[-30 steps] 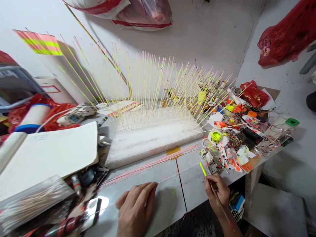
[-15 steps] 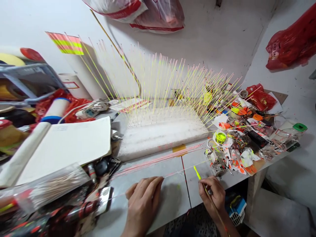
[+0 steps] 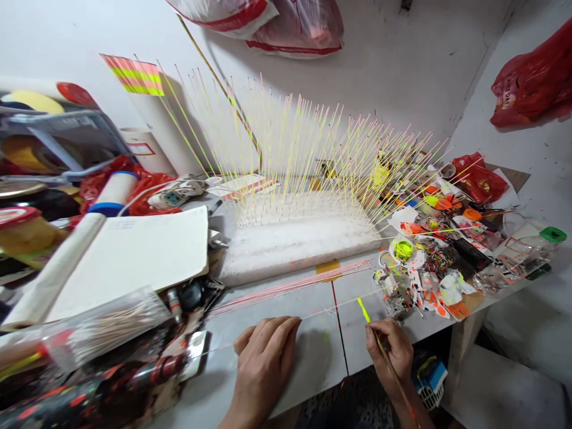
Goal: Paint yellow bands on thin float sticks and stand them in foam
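My left hand is closed over a thin pale rod, which sticks out from it toward the right. On its other side, the rod runs to a dark, paint-spotted device with a metal end. In my right hand is a slim paintbrush, pinched by the fingers. Its bright yellow tip points up and left, at the rod's yellow stretch; whether they touch, I cannot tell. Behind both hands lie several loose pink rods in front of a white foam block. Many yellow-and-pink rods stand in that block.
An open notebook and a bag of cotton swabs lie to the left. Open yellow paint sits among paint-smeared clutter at the right, near a clear bottle with a green cap. The table's front edge is below my hands.
My view has turned slightly left, so everything sits further right in the picture. Both hands keep their grips, with the brush tip still by the rod.
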`<state>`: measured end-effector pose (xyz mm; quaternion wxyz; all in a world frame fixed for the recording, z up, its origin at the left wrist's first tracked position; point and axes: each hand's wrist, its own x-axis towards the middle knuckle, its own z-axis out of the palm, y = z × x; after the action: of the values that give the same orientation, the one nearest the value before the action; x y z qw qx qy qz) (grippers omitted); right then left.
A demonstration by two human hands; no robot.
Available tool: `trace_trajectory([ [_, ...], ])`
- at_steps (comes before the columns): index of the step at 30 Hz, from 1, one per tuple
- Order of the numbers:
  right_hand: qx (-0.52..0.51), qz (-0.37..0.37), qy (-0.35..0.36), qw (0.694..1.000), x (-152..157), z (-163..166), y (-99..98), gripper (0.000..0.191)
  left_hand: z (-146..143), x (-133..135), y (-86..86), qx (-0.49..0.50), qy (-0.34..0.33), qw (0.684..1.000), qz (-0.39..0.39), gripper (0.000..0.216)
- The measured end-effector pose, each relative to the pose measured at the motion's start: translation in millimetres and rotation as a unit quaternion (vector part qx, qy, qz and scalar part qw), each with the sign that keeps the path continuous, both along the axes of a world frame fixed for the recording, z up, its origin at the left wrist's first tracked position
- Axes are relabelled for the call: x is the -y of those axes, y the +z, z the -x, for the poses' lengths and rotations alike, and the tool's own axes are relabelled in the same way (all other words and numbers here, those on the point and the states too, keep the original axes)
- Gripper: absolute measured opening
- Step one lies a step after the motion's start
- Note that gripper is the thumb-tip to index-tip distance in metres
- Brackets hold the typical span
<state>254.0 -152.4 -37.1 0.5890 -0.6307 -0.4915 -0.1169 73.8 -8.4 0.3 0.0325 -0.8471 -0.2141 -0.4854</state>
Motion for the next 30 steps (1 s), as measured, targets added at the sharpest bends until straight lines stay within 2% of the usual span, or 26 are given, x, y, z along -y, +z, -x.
trace_trajectory([
  [5,-0.008,-0.007,0.001,1.0,2.2,-0.1,-0.3,0.007,-0.1,0.7,-0.8,0.001,-0.001,1.0,0.006,0.01],
  [13,0.047,-0.033,0.06,0.997,-4.8,14.5,4.4,0.014,-0.2,2.6,-0.8,0.01,0.009,1.0,0.014,0.011],
  [22,0.054,-0.008,0.056,0.997,-11.6,21.4,2.2,0.013,-0.1,5.3,-2.3,0.011,0.008,1.0,0.029,0.014],
  [30,0.065,-0.016,0.046,0.997,-11.8,18.0,5.6,0.011,-0.4,7.6,-2.3,0.01,0.01,0.999,0.043,0.014],
])
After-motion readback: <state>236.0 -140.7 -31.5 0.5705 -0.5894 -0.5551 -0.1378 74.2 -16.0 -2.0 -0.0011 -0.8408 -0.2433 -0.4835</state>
